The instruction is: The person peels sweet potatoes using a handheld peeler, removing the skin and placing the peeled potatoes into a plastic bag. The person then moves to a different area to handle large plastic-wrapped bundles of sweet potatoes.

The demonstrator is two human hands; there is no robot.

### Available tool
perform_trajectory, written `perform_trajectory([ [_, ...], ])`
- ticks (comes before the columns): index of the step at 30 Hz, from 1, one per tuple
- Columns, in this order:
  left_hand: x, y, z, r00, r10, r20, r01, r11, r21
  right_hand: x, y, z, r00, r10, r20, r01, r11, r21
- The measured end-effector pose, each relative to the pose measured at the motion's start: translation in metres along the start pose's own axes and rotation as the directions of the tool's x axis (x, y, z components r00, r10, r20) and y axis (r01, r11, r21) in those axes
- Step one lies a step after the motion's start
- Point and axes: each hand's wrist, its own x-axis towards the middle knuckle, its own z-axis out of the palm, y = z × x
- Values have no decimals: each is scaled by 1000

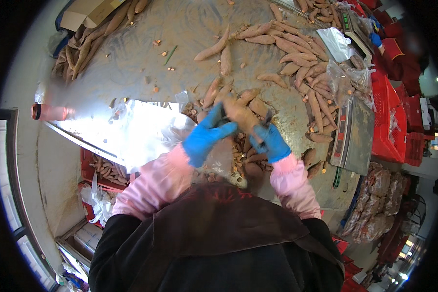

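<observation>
A blurred sweet potato [241, 116] slants between my two blue-gloved hands above a heap of others. My right hand [272, 143] has its fingers closed around the lower end of that root. My left hand [206, 135] has thumb and fingers spread in a C, with the tips at the root's upper left side; blur hides whether they grip it. Just beyond the hands lie several sweet potatoes [249, 95]. Cut ends and trimmings [238, 160] are piled below, between my wrists. A clear plastic bag [219, 158] lies by my left wrist.
Sweet potatoes [295, 47] form a long pile across the dusty metal table [131, 47]. A digital scale [354, 135] stands at right, beside red crates [387, 127]. At left are a bottle [53, 112] and glaring plastic sheeting [146, 127]. A co-worker's gloved hand [375, 39] shows at upper right.
</observation>
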Motion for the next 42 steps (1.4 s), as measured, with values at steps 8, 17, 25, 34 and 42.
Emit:
perform_trajectory([
  [8, 9, -33, 8, 994, -58, 90, 12, 894, 448, -47, -3, 13, 761, -645, -74, 404, 560, -723],
  [17, -20, -9, 44, 939, -80, 334, -25, 954, 298, -11, 38, -63, 848, -430, -309, -135, 389, -911],
  [25, 11, -15, 17, 982, 28, 185, 129, 616, -777, -55, 26, 24, 550, -826, -126, 386, 385, -838],
  [34, -1, -40, 25, 999, 1, 33, 26, 596, -803, -34, 20, 59, 450, -889, -86, 189, 189, -964],
  [42, -17, -30, 35, 979, 36, 200, 167, 418, -893, 16, 68, -27, 805, -367, -465, 304, 930, -207],
])
